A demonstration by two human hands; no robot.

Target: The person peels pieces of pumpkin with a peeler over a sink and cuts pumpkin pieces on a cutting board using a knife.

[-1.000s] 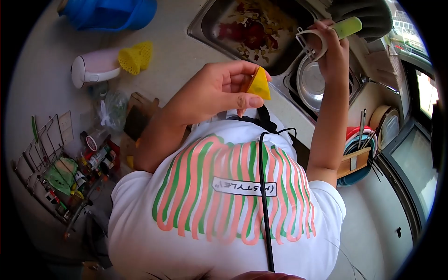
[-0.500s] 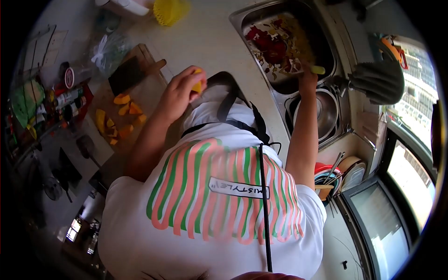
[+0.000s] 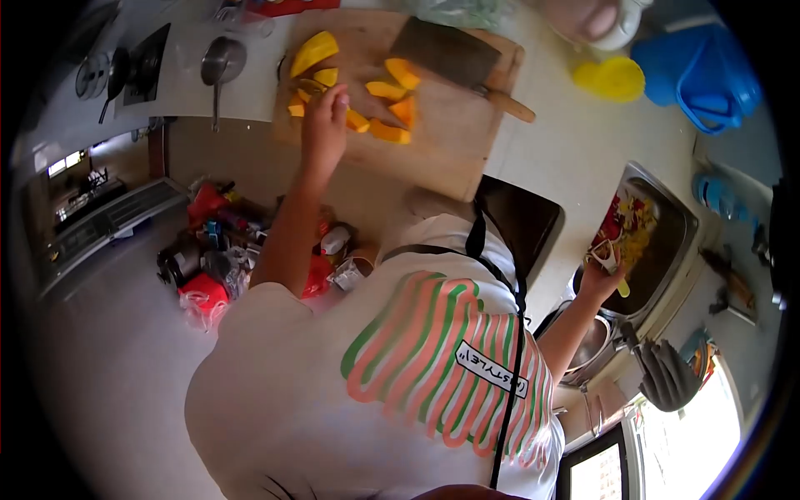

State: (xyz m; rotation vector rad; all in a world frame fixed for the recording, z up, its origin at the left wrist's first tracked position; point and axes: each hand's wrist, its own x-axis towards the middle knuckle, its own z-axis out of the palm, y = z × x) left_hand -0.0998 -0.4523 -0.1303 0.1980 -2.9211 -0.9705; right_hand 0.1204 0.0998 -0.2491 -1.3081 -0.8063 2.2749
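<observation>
Holding curled left hand [image 3: 327,117], much the nearer, among curved orange pumpkin wedges [image 3: 315,52] lying forward-left at mixed angles on brown wooden cutting board [image 3: 450,137] (cannot tell if pinching 1); gripping white-and-green plastic peeler [image 3: 623,288] with right hand [image 3: 598,282], at rectangular steel sink [image 3: 679,229].

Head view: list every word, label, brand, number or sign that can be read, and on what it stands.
"STYLE": upside down on the white shirt; a black cord crosses the letters before it.
Any print on the floor bags is too small or blurred to read.
</observation>
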